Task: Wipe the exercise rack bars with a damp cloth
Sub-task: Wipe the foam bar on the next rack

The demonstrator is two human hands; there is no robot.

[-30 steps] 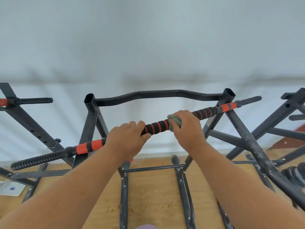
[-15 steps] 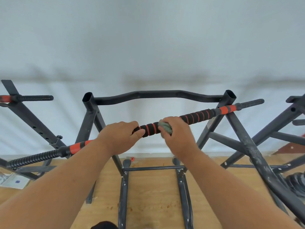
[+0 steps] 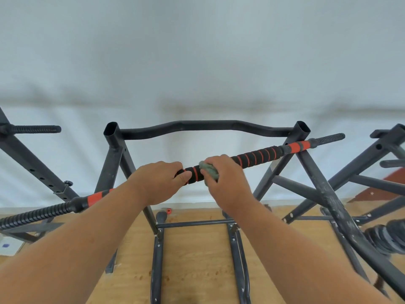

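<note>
head view: black, orange-striped foam bar (image 3: 258, 157), green cloth (image 3: 209, 170) pressed on.

bar (image 3: 258, 159) middle under hands, cloth (image 3: 210, 172) mostly covered, left end cropped

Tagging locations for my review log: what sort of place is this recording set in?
Probably a home gym or equipment storeroom: dark steel exercise racks stand on a wood floor, a foam-grip bar lies across one, and weight plates sit at right.

Soft, even daylight; wide-angle bowing and slight blur at edges.
</note>
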